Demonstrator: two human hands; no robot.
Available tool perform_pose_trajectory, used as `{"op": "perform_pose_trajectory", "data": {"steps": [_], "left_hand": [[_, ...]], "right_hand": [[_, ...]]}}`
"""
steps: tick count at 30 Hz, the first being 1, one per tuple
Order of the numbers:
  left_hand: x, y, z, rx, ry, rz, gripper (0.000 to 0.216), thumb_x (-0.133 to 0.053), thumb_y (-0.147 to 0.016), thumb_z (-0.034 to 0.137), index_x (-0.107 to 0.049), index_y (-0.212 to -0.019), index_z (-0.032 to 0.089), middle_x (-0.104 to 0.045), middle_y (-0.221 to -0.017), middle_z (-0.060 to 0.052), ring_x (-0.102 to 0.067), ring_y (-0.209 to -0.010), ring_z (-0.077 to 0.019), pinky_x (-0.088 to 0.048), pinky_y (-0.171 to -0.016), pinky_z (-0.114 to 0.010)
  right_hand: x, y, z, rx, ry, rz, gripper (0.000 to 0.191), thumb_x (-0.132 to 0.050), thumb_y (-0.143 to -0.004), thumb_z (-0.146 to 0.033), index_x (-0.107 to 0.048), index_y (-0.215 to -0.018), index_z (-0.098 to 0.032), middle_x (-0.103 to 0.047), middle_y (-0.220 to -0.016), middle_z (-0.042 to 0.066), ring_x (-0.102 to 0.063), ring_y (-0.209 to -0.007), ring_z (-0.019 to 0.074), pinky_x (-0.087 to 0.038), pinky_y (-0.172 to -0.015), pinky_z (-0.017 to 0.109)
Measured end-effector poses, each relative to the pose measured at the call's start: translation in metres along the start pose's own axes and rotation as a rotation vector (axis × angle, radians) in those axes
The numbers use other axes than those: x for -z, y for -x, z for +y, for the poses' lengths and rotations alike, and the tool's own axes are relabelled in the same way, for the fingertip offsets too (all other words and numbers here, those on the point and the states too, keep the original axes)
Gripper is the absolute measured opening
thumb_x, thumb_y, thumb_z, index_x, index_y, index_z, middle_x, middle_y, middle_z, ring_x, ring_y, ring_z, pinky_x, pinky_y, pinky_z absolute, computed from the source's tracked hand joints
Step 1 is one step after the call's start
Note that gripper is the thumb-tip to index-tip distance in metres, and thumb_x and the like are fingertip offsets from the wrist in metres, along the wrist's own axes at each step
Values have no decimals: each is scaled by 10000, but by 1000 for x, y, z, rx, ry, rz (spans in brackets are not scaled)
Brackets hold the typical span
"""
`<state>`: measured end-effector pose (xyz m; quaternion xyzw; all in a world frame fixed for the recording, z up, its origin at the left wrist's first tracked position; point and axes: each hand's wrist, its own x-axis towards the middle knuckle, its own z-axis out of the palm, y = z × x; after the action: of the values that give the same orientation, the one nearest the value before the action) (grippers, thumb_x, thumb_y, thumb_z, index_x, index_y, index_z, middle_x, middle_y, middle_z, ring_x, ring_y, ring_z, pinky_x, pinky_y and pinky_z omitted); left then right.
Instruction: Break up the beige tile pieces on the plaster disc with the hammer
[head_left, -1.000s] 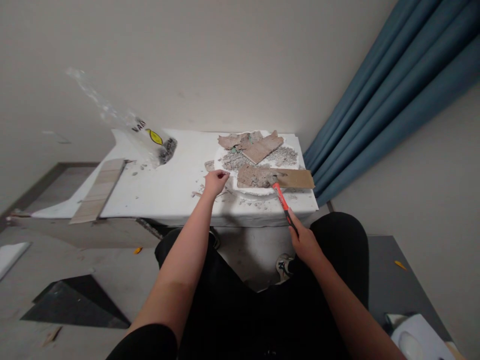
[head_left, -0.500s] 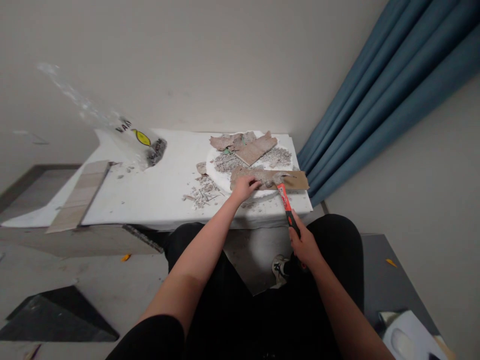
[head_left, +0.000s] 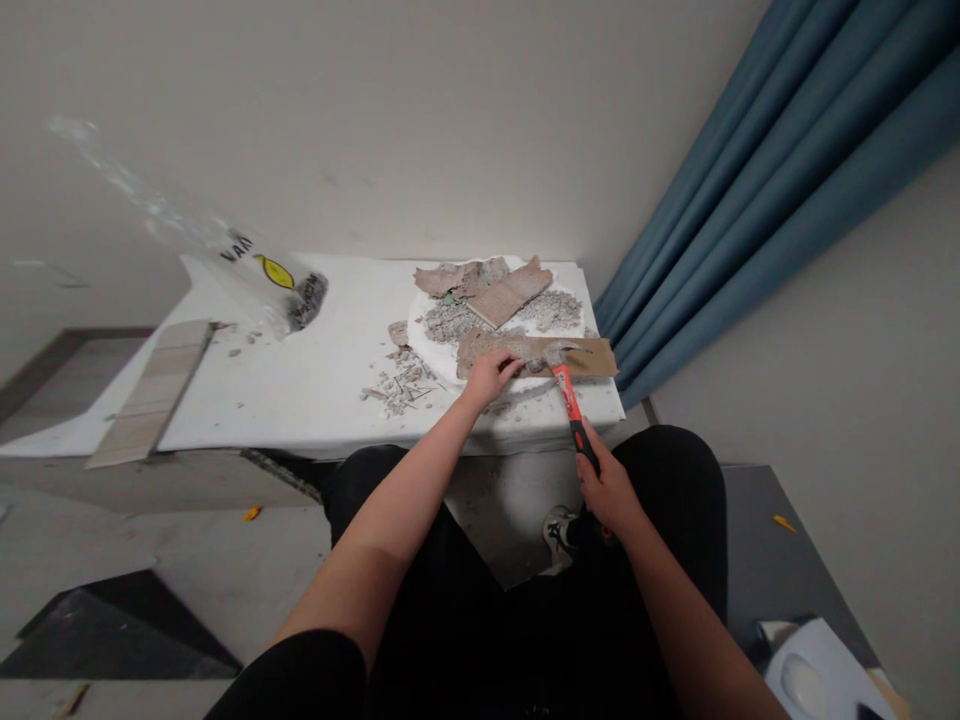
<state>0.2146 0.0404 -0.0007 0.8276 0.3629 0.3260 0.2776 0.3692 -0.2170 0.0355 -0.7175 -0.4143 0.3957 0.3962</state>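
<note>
My right hand (head_left: 607,490) is wrapped round the black grip of a claw hammer (head_left: 568,392) with a red shaft. Its metal head lies over a brown strip of board (head_left: 598,358) on the white round piece, right beside a small grey lump (head_left: 534,366). At the strip's left part rests my left hand (head_left: 491,376), its fingers bent and drawn together close to the lump; whatever they pinch is hidden. Behind the strip, a broken piece of brown board (head_left: 511,294) and torn scraps (head_left: 452,278) lie on grey crumbs (head_left: 551,311).
The white round piece (head_left: 420,345) sits on a white-covered bench (head_left: 315,400). Loose grit (head_left: 401,385) is scattered to its left. Farther left are a clear plastic bag (head_left: 274,290) and a plank (head_left: 154,390). A blue curtain (head_left: 697,180) hangs at the right.
The view has shifted slightly. Both hands and the hammer keep nearly the same place, with the hammer head still low over the strip beside the lump.
</note>
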Motion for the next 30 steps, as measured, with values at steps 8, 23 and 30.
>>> {"op": "perform_pose_trajectory", "data": {"steps": [8,23,30], "left_hand": [[-2,2,-5,-53,-2,-1,312,-541,-949,407,-654,-771,177,-664,-779,-45,-587,-764,-161,-462,-755,-290],[-3,3,-6,-70,3,-11,307,-536,-956,404,-637,-765,186,-639,-766,-33,-569,-754,-156,-448,-746,-286],[-4,4,-2,-100,-58,-35,273,-515,-970,368,-650,-822,184,-646,-815,-55,-582,-812,-173,-454,-780,-293]], "right_hand": [[-1,0,1,22,23,25,716,-537,-888,-357,-355,-1577,-286,-685,-805,28,-634,-615,196,-524,-490,278],[-1,0,0,31,21,37,712,-543,-887,-360,-369,-1572,-279,-691,-802,27,-640,-611,196,-521,-493,279],[7,1,-9,127,209,51,655,-506,-922,-315,-381,-1564,-281,-746,-1023,60,-705,-816,247,-571,-701,351]]}}
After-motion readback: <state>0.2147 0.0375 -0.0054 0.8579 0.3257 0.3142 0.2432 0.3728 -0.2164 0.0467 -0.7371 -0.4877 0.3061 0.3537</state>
